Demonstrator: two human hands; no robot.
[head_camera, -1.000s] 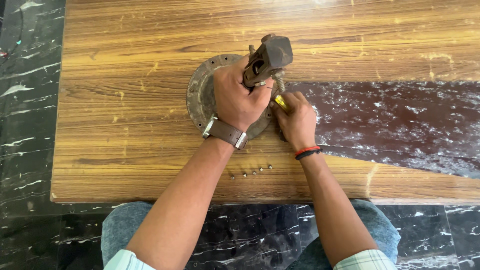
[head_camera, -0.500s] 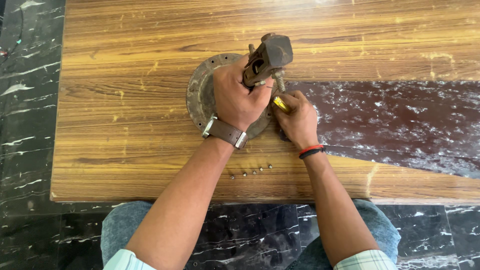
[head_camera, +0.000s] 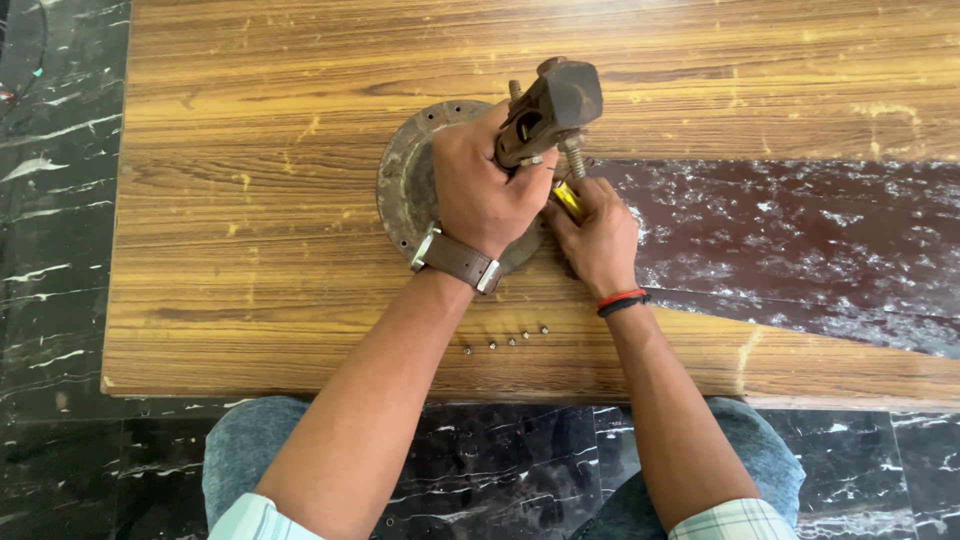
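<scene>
A rusty round metal plate (head_camera: 402, 180) lies flat on the wooden table (head_camera: 250, 150). From its middle rises a brown metal clamp-like part (head_camera: 552, 105) with threaded bolts. My left hand (head_camera: 482, 190), with a brown strap watch on the wrist, grips this part from the left. My right hand (head_camera: 598, 238), with a red and black band on the wrist, holds a yellow-handled tool (head_camera: 568, 198) close under the part. The tool's tip is hidden behind my hands.
Several small screws (head_camera: 505, 342) lie in a row near the table's front edge, between my forearms. A dark speckled patch (head_camera: 800, 240) covers the table's right side. Black marble floor (head_camera: 50, 200) lies to the left, my knees below the edge.
Both hands keep their grips. My right hand has shifted very slightly by the part; the plate and screws have not moved.
</scene>
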